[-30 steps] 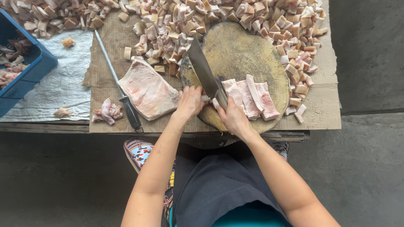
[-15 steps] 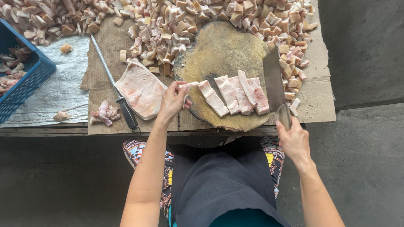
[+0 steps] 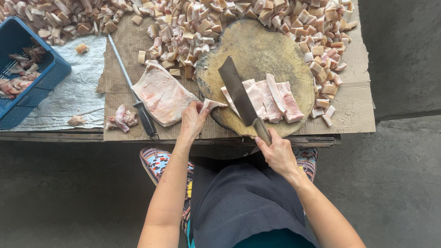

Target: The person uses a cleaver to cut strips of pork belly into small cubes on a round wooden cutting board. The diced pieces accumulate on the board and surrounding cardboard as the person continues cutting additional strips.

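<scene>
Head view: cleaver [image 3: 239, 94] in right hand [image 3: 275, 154], pork strip [image 3: 212, 105] in left hand [image 3: 193, 120].

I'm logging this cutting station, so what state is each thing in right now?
Cleaver: gripped by right hand, blade on the board.
Meat strips: sliced, lying on chopping board.
Cut strip: pinched by left hand.
Meat slab: whole, uncut.
Sharpening steel: lying unused.
Blue basket: holding scraps.

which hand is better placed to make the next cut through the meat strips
Right hand: it grips the cleaver, whose blade lies over the meat strips. Left hand only pinches one strip's end.
</scene>
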